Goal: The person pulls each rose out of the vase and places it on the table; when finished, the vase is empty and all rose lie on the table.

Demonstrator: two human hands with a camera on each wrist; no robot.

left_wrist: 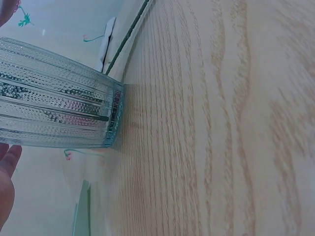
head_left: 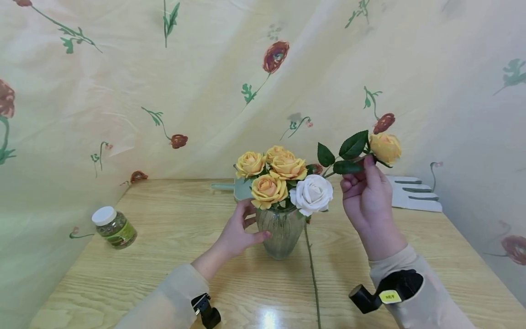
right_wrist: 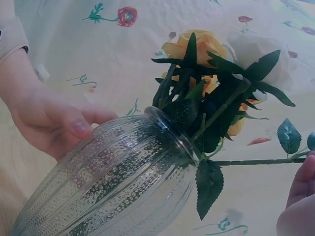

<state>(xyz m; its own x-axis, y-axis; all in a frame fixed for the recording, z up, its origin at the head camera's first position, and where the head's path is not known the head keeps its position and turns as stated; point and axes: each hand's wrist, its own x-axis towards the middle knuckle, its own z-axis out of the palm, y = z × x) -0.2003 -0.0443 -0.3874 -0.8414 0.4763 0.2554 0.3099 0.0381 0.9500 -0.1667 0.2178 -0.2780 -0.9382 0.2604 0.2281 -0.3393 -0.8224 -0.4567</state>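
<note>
A ribbed glass vase (head_left: 281, 235) stands on the table, holding several yellow roses (head_left: 269, 191) and a white rose (head_left: 313, 194). My left hand (head_left: 234, 233) grips the vase's left side, thumb in front. At the right, my right hand (head_left: 370, 196) pinches another yellow rose (head_left: 385, 148) just below its bloom, near dark green leaves (head_left: 353, 145). In the right wrist view that rose's stem (right_wrist: 246, 162) runs level to the vase rim (right_wrist: 172, 135); I cannot tell whether its end is inside.
A long thin stem (head_left: 313, 274) lies on the table right of the vase. A jar with a white lid (head_left: 114, 227) stands at the left. Behind the vase is a pale green flat thing with a handle (head_left: 242, 189). A white slotted panel (head_left: 415, 196) lies at the back right.
</note>
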